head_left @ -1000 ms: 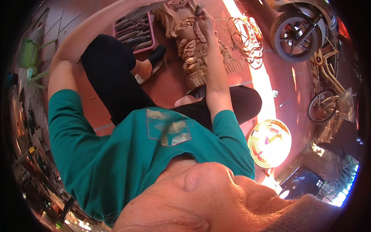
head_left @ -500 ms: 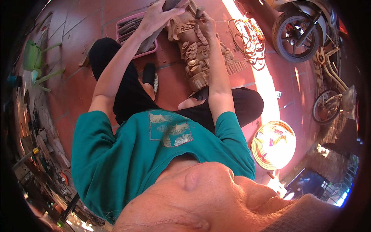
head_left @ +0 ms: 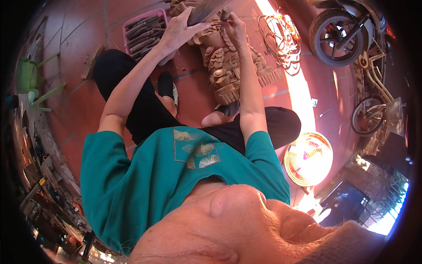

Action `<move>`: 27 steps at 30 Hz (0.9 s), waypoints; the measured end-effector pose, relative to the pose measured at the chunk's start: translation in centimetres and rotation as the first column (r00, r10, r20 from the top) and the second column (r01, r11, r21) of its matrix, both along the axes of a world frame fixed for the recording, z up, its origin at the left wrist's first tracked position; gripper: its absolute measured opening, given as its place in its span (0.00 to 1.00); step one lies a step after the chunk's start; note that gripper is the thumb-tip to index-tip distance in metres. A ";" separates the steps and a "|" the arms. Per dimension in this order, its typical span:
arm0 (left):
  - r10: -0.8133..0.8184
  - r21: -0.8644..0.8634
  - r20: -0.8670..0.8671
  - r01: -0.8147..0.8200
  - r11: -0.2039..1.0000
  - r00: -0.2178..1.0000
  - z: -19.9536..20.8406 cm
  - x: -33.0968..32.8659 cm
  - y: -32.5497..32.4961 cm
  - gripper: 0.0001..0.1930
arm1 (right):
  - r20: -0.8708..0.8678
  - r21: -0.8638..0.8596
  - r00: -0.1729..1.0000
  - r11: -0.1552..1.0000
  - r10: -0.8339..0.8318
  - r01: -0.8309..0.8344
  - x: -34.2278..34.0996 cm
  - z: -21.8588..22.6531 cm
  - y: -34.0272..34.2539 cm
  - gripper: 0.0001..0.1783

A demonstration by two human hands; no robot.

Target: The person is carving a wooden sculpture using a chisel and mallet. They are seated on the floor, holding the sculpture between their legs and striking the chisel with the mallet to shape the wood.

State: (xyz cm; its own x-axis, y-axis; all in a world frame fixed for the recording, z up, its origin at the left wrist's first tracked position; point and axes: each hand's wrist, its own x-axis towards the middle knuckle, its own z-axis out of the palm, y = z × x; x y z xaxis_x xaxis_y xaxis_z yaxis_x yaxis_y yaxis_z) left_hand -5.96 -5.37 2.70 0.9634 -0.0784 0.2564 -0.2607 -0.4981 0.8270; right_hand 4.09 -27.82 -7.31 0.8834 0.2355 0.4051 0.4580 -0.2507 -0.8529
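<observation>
My left hand (head_left: 179, 31) is wrapped round a thick dark wooden mallet (head_left: 206, 10), its thumb stretched along the side. Beside it, my right hand (head_left: 236, 30) grips a chisel (head_left: 226, 14) by its dark handle; the blade is hidden. The mallet's end lies close to the handle, though contact cannot be made out. Beneath both hands rests a carved brown wooden piece (head_left: 222, 66), with scale-like and rounded relief and a ridged lower edge. It lies on the tiled floor in front of my feet.
A pink basket (head_left: 129, 43) of long dark tools stands left of the carving. A coiled cable (head_left: 281, 44) lies on the right, near a motorbike wheel (head_left: 336, 37). A round woven hat-like disc (head_left: 308, 159) is by my right knee; a green chair (head_left: 27, 79) is far left.
The mallet has shifted slightly right and down, nearer the chisel handle. The view has tilted a little, showing more of the basket. Both grips stay the same.
</observation>
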 end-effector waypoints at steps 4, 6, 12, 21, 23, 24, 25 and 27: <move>-0.023 0.085 -0.105 0.032 0.996 0.994 -1.3 0.6 -0.1 0.35 | 0.022 0.011 1.000 1.000 -0.009 0.009 -0.1 0.4 0.4 0.12; -0.044 0.032 -0.193 0.052 0.998 0.980 -0.3 0.1 -0.3 0.34 | 0.017 0.041 1.000 0.999 -0.008 0.007 -0.1 0.2 0.3 0.12; 0.000 0.011 0.016 0.000 1.000 1.000 -0.1 0.0 -0.5 0.33 | -0.019 0.025 1.000 1.000 -0.013 0.014 -0.1 0.0 0.3 0.12; -0.061 0.010 -0.184 0.064 0.998 0.981 -0.1 -0.1 -0.1 0.30 | -0.045 0.167 0.999 0.986 0.007 0.000 0.1 -1.1 -0.1 0.11; -0.071 -0.021 -0.203 0.068 0.997 0.977 0.6 -0.3 -0.2 0.30 | -0.096 0.330 0.995 0.943 -0.009 0.041 1.1 -2.5 -1.5 0.13; -0.067 -0.037 -0.204 0.061 0.997 0.977 1.1 -0.5 -0.1 0.30 | -0.152 0.375 0.988 0.926 0.019 0.040 1.0 -2.5 -2.1 0.15; -0.064 -0.055 -0.205 0.054 0.997 0.977 1.4 -0.7 0.0 0.30 | -0.153 0.362 0.988 0.931 0.011 0.045 1.0 -2.6 -2.1 0.14; -0.047 -0.049 -0.203 0.037 0.998 0.978 1.6 -0.7 0.1 0.30 | -0.156 0.337 0.988 0.940 -0.006 0.059 0.8 -2.6 -2.0 0.13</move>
State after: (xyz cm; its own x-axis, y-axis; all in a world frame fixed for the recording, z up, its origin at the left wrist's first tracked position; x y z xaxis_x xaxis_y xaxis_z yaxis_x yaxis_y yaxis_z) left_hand -6.62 -5.28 4.29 0.9918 -0.1129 0.0593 -0.1044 -0.4517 0.8861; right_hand 4.93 -29.86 -9.92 0.9449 0.0776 0.3179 0.3145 0.0536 -0.9478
